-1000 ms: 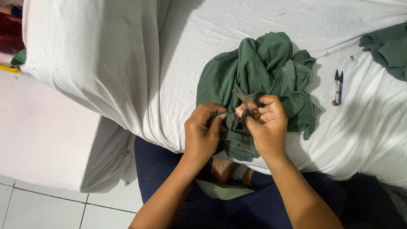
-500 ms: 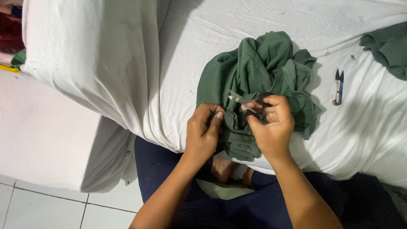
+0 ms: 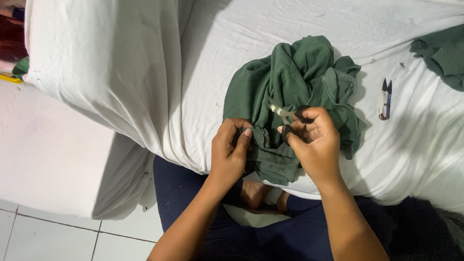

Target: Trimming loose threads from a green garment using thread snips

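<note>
Pinching green garment [image 3: 295,92] edge, left hand [image 3: 231,152]; right hand [image 3: 314,140] beside it, gripping scissors [image 3: 290,116].

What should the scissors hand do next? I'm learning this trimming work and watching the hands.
Probably bring the small scissors back down to the hem that the left hand pinches. The right hand holds them lifted, blades pointing away over the green garment, clear of the pinched edge.

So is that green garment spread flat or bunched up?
Bunched up. The green garment lies heaped in folds on the white sheet, its lower edge pinched by the left hand.
</note>
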